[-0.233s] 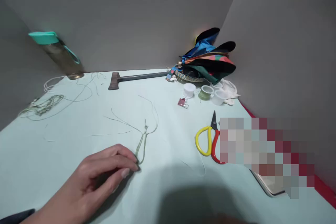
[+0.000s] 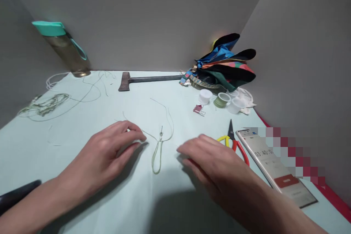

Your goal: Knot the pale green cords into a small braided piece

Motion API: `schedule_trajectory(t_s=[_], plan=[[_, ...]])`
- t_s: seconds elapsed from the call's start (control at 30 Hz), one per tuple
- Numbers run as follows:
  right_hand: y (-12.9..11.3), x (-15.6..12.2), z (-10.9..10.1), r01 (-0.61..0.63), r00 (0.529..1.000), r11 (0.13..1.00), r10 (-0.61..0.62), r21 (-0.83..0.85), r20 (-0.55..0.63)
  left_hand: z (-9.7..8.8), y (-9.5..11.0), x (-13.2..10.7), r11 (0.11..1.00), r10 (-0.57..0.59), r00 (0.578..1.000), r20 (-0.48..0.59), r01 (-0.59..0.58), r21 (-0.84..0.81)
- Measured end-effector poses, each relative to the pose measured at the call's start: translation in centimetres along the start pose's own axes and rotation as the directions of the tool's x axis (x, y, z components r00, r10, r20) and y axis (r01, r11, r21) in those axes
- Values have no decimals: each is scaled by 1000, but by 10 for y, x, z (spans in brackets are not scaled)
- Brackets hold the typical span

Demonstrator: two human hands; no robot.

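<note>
Our left hand (image 2: 109, 153) and right hand (image 2: 211, 161) lie spread, palms down, on the desk (image 2: 90, 117), either side of a knotted green cord (image 2: 157, 157); scissors (image 2: 237, 146) sit beside the right.

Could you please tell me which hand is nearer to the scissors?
Right. The right hand lies just beside the scissors, overlapping their yellow handle in this view; the left hand rests farther off, beyond the green cord loop.
</note>
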State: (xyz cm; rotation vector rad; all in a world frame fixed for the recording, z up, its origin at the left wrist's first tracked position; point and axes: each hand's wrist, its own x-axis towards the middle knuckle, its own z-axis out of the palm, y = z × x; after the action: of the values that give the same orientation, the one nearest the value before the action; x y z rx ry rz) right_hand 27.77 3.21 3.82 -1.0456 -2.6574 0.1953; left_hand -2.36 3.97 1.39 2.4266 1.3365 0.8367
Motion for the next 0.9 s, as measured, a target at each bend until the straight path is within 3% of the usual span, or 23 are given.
schedule_trajectory(t_s=[0.1,0.2,0.5,0.9], plan=[[15,44,16,-11,999,1000,10,18,51,0,-17,14,996,25,999,28,-27,82],[25,62,30,-11,996,1000,10,13,89,4,-26,24,990,66,994,87,-76,118],[40,72,40,105,986,994,-99,-38,137,22,-30,38,977,190,964,186,-204,59],[47,75,60,220,975,972,-218,-88,35,26,-28,38,975,212,955,206,-220,16]])
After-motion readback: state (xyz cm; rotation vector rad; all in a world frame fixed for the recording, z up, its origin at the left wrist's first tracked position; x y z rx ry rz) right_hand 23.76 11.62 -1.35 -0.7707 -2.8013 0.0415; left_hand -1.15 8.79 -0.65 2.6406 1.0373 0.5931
